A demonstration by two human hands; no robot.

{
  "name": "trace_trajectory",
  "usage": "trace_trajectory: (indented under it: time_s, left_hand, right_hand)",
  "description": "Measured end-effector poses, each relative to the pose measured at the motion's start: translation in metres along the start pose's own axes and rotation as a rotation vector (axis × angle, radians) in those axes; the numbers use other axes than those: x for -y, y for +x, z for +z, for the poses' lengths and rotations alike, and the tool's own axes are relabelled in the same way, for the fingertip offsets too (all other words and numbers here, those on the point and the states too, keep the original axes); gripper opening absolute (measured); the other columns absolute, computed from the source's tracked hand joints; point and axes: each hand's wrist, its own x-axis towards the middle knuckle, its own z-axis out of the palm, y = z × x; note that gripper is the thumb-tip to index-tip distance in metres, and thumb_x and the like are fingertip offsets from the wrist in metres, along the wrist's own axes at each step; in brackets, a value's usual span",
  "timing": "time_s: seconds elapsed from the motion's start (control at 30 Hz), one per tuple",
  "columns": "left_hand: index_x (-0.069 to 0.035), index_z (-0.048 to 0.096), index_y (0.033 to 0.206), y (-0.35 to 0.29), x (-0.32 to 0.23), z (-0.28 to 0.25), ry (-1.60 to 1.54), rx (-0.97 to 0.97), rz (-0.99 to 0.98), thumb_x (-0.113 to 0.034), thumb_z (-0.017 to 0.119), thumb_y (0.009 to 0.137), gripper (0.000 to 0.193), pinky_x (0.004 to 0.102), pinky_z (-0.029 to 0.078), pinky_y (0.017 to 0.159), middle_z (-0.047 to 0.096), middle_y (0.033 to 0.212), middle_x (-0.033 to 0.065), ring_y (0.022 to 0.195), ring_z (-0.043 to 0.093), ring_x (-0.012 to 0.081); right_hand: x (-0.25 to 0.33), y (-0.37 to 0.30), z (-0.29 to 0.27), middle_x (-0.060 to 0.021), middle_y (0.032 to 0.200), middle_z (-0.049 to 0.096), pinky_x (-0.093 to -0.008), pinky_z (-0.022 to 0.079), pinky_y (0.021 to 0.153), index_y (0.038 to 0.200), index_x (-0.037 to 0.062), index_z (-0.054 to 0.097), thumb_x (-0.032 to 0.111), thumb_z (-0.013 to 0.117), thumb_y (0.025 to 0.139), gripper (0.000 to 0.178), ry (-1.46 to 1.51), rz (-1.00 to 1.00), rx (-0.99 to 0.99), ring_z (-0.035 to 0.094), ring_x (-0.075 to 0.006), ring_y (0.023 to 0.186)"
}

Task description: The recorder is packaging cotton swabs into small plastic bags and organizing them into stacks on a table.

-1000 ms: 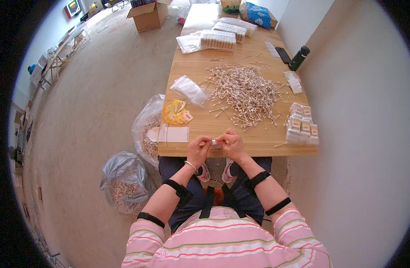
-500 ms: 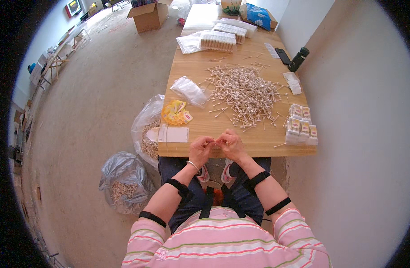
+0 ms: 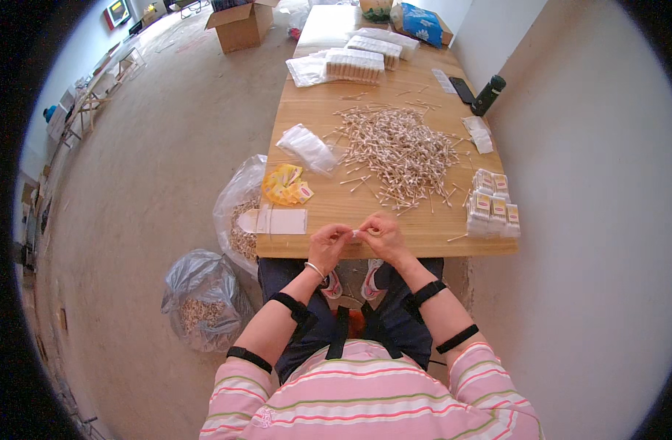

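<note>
Close to the table's front edge, my left hand (image 3: 330,246) and my right hand (image 3: 382,236) meet with fingertips pinched together. Between them shows a small whitish, partly see-through thing (image 3: 356,234), too small to name. Beyond them spreads a big heap of cotton swabs (image 3: 399,151). Left of my hands lie a white card-like piece (image 3: 285,221), yellow paper labels (image 3: 285,185) and a stack of clear plastic bags (image 3: 307,149). To the right stand filled packs of cotton swabs (image 3: 491,209) with yellow labels.
More swab packs (image 3: 354,65) lie at the table's far end. A black phone (image 3: 462,90) and dark bottle (image 3: 488,96) stand by the wall. Two plastic sacks, one clear (image 3: 230,199) and one grey (image 3: 198,279), sit on the floor at left. A cardboard box (image 3: 242,29) is farther back.
My fingertips have drawn slightly apart, and the whitish thing between them shows more. Nothing on the table has visibly moved.
</note>
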Motion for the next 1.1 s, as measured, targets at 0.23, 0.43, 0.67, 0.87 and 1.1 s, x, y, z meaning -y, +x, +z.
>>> trace_trajectory:
  time_s: [0.23,0.43,0.67,0.87,1.1]
  left_hand:
    - [-0.002,0.066,0.092,0.008,-0.002,-0.003,0.12,0.061,-0.107,-0.017,0.065,0.085,0.017,0.0248,0.049,0.071,0.067,0.085,0.0042,0.079,0.061,0.0108]
    - [-0.001,0.064,0.091,0.005,0.006,-0.003,-0.101,0.041,-0.149,-0.016,0.064,0.087,0.016,0.0241,0.048,0.072,0.065,0.084,0.0031,0.08,0.059,0.0096]
    - [-0.001,0.063,0.086,0.01,0.013,0.0,-0.067,0.061,-0.149,-0.017,0.063,0.088,0.015,0.0222,0.046,0.065,0.062,0.078,-0.0007,0.072,0.055,0.0065]
    - [-0.003,0.063,0.083,0.013,0.023,-0.003,-0.038,0.052,-0.225,-0.021,0.062,0.089,0.019,0.0207,0.042,0.062,0.059,0.075,-0.0031,0.069,0.051,0.0048]
    - [-0.003,0.063,0.083,0.02,0.018,-0.006,-0.17,0.124,-0.318,-0.023,0.062,0.088,0.021,0.0206,0.042,0.064,0.059,0.076,-0.0027,0.07,0.051,0.0048]
  right_hand:
    - [-0.004,0.005,0.002,-0.0111,0.077,0.062,-0.0329,0.048,0.065,0.075,0.0018,0.063,0.019,0.072,0.073,0.02,0.052,0.186,0.148,0.06,-0.0242,0.075]
    - [-0.018,-0.004,0.01,-0.0052,0.083,0.065,-0.0263,0.049,0.068,0.084,0.002,0.065,0.02,0.07,0.08,0.019,0.161,0.239,0.194,0.06,-0.0138,0.076]
    - [-0.032,-0.005,0.019,0.0,0.072,0.063,-0.0245,0.047,0.064,0.079,0.004,0.066,0.018,0.068,0.081,0.014,0.411,0.313,0.159,0.057,-0.008,0.068]
    - [-0.021,-0.003,0.018,0.0024,0.071,0.06,-0.0228,0.044,0.062,0.078,0.0049,0.063,0.013,0.064,0.082,0.009,0.526,0.423,0.198,0.052,-0.0061,0.067]
    - [-0.025,-0.001,0.014,0.0038,0.071,0.057,-0.0216,0.043,0.064,0.077,0.0051,0.061,0.013,0.064,0.082,0.01,0.494,0.415,0.225,0.05,-0.0055,0.068]
